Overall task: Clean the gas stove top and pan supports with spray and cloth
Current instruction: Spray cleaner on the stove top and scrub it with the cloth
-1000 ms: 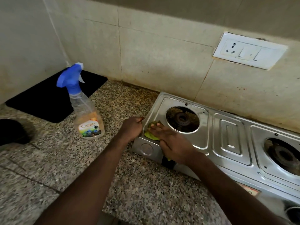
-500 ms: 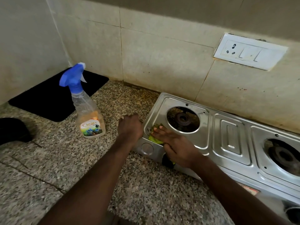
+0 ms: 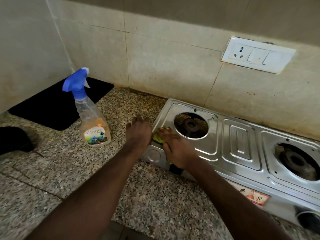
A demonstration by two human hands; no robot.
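The blue-triggered clear plastic spray bottle (image 3: 93, 125) is standing on the speckled granite counter (image 3: 69, 170), left of the steel two-burner gas stove (image 3: 240, 144); a flat black mat (image 3: 52, 108) is lying behind it.

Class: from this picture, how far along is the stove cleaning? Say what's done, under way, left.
Done: burners bare of pan supports; spray bottle stands aside. In hand: right hand presses cloth on stove, left front corner. Left: right burner looks grimy; supports unseen.

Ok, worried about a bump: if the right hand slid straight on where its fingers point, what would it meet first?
Likely the stove's raised left rim, just past the right hand and cloth; the left hand sits close beside that line, gap unclear.
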